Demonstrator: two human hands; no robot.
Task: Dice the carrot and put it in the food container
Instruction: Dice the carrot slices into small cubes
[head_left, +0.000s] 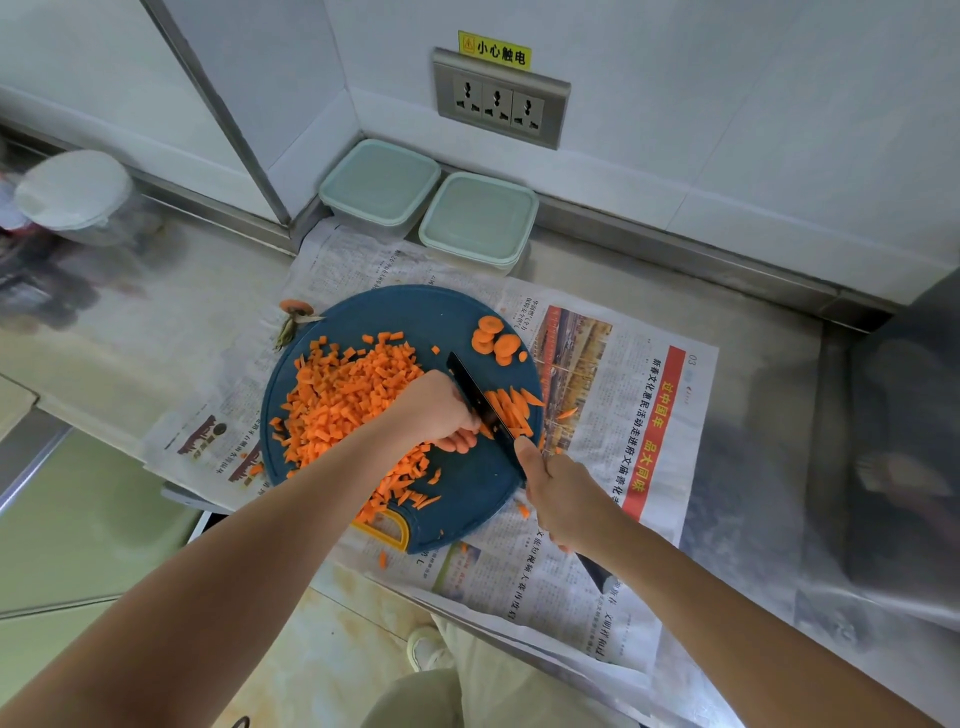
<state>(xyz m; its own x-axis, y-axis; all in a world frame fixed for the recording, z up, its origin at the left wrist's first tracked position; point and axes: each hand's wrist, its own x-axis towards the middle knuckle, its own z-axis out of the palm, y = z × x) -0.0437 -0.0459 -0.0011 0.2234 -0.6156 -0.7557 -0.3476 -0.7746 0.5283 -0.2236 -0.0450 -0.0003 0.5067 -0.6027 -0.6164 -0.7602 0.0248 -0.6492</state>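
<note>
Dicing the carrot sticks (511, 410) on the right side of the round blue cutting board (415, 317), with the knife (472, 389) lying across their near ends. Gripping the knife's handle in the right hand (566, 499), thumb reaching up toward the blade. Pinning the sticks with the curled fingers of the left hand (436, 410), knuckles against the blade's left face. Holding the two hands just beside each other, one on either side of the knife. Getting well along, by the look of it: heaping a big pile of diced carrot (348, 400) over the left and middle of the board and spilling it toward the yellow handle (389, 530) at the near edge. Leaving uncut only the sticks and a few carrot rounds (493, 338) at the board's far right. Not yet loading either of the two pale green food containers (382, 182), sitting lidded side by side against the far wall, well apart from the board. Leaving the trimmed carrot top (296, 312) just off the board's far-left rim. Working over a spread newspaper (623, 415), with a few stray bits (383, 558) scattered on it near the board, all on a steel counter (753, 364). Facing a white wall with a triple socket (498, 98) under a yellow warning label (493, 50), and a blurred white-lidded tub (72, 187) at the far left.
</note>
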